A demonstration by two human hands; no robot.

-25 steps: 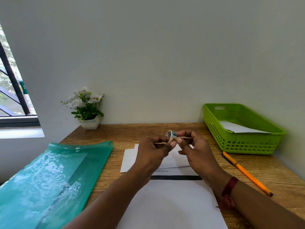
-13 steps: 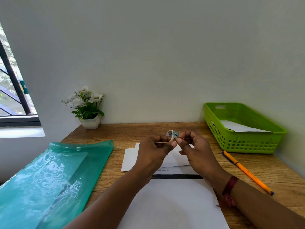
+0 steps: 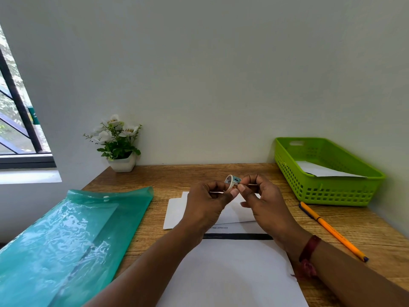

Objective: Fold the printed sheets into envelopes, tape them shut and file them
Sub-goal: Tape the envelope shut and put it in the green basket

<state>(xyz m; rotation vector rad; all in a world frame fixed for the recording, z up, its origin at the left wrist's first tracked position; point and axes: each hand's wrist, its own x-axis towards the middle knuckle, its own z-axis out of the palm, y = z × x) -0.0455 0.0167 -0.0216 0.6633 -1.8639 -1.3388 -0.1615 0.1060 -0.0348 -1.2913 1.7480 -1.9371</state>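
- The wooden desk (image 3: 221,173) and what lies on it have not shifted over the last second: the teal plastic document folder (image 3: 73,238) lies at the left with its snap flap open, and the green plastic basket (image 3: 327,191) sits at the right rear with one folded white sheet (image 3: 321,170) inside.
- A printed sheet (image 3: 230,275) with a black bar lies flat and unfolded nearest the person; beyond it, partly under the hands, a folded white envelope (image 3: 177,211) rests on the desk.
- An orange pen (image 3: 332,231) lies beside the basket, apart from the paper, and a small potted plant (image 3: 117,145) stands at the back wall.
- The left hand (image 3: 205,207) is closed around a small tape roll (image 3: 232,181), pinching it between thumb and fingers above the envelope.
- The right hand (image 3: 263,200) pinches the free tape end just beside the roll, its other fingers loosely curled.
- Compared with a second ago, the hands have drawn closer and the pulled strip looks shorter; only small finger movement shows.
- This suggests the person is working a piece of tape loose, so taping the envelope shut likely comes next, with filing not yet done.
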